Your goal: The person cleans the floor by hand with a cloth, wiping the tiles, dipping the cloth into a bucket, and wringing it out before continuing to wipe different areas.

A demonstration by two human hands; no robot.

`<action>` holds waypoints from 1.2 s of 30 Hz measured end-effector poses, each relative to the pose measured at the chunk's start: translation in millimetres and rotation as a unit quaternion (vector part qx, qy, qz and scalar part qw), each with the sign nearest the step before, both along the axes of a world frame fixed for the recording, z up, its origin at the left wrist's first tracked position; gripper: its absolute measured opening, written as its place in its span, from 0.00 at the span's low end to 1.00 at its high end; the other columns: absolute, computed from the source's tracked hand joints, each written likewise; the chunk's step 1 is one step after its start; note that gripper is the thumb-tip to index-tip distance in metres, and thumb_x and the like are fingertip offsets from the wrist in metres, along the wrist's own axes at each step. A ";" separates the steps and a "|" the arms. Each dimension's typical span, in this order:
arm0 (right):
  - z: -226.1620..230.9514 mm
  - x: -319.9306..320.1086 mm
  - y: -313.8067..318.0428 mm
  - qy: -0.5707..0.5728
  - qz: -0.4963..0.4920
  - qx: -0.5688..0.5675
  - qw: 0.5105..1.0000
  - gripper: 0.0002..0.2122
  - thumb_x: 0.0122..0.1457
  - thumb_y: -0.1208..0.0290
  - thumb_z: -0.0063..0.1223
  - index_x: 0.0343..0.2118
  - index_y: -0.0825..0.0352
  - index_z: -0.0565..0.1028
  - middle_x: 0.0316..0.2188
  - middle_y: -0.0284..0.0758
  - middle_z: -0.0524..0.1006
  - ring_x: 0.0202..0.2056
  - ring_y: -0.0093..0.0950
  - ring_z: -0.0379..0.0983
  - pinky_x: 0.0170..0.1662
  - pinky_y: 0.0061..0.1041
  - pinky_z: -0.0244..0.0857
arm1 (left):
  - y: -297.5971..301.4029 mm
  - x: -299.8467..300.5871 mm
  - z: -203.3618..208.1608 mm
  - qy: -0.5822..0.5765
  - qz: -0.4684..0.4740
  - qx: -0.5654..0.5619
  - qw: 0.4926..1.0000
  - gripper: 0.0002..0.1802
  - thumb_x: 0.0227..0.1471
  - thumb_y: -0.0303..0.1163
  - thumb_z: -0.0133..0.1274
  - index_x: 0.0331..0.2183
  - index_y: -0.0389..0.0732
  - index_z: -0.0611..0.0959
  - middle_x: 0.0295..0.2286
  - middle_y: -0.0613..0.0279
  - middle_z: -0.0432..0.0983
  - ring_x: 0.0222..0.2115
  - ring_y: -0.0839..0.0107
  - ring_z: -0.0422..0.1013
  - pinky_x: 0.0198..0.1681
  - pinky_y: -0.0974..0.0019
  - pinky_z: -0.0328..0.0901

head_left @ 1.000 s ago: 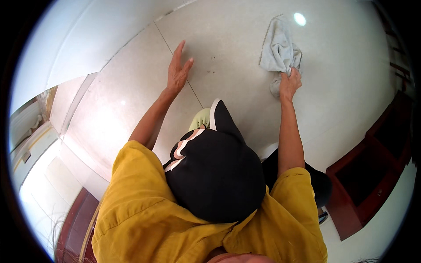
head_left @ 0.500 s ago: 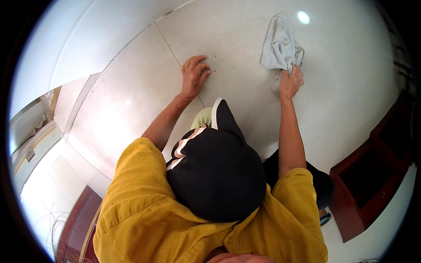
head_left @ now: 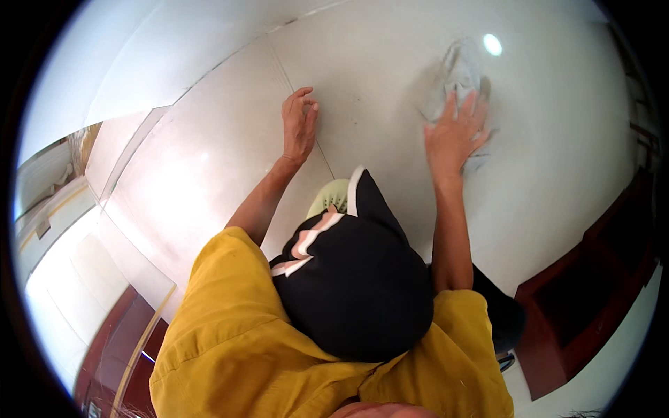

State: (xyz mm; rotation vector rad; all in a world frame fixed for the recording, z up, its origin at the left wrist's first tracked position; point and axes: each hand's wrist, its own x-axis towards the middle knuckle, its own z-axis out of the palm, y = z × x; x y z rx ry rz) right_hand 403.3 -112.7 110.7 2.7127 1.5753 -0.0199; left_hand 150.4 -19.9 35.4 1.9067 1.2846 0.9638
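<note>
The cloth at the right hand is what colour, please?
The cloth is pale grey, best seen in the head view.

Cloth [head_left: 458, 66], one to two o'clock: looked matt textile. Floor [head_left: 348, 56], twelve o'clock: looked smooth, glossy. Cabinet [head_left: 547, 355], four: resembled smooth wood. Shirt [head_left: 300, 383], six: appeared matt fabric.

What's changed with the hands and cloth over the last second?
The right hand has released its grip on the bunched grey cloth and now spreads open over it, slightly blurred. The left hand, outstretched at first, moved right toward the dark specks, then back left, fingers now curled. The shoe stayed put.
</note>
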 end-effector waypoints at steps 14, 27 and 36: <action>-61.1 -63.2 39.5 0.300 0.285 0.065 0.908 0.25 0.41 0.73 0.64 0.46 0.57 0.71 0.50 0.30 0.63 0.51 0.33 0.60 0.51 0.36 0.57 | -5.3 -31.5 -0.7 -0.115 0.079 -0.180 0.974 0.05 0.56 0.29 0.47 0.35 0.40 0.72 0.45 0.58 0.68 0.44 0.67 0.64 0.48 0.65 0.59; -80.8 -71.5 76.6 0.264 0.185 0.195 0.926 0.05 0.47 0.75 0.57 0.29 0.62 0.75 0.26 0.29 0.74 0.29 0.30 0.71 0.31 0.28 0.68 | 3.5 -36.9 -10.4 -0.058 0.028 -0.139 0.988 0.04 0.54 0.26 0.48 0.34 0.39 0.74 0.45 0.58 0.69 0.43 0.70 0.64 0.46 0.68 0.60; -77.9 -39.5 85.3 0.576 -0.091 0.076 0.809 0.13 0.48 0.75 0.57 0.39 0.65 0.76 0.31 0.32 0.77 0.32 0.22 0.72 0.39 0.21 0.67 | 5.4 -40.6 -12.5 -0.030 0.018 -0.098 0.995 0.04 0.51 0.24 0.49 0.32 0.40 0.74 0.43 0.59 0.71 0.40 0.62 0.65 0.42 0.63 0.61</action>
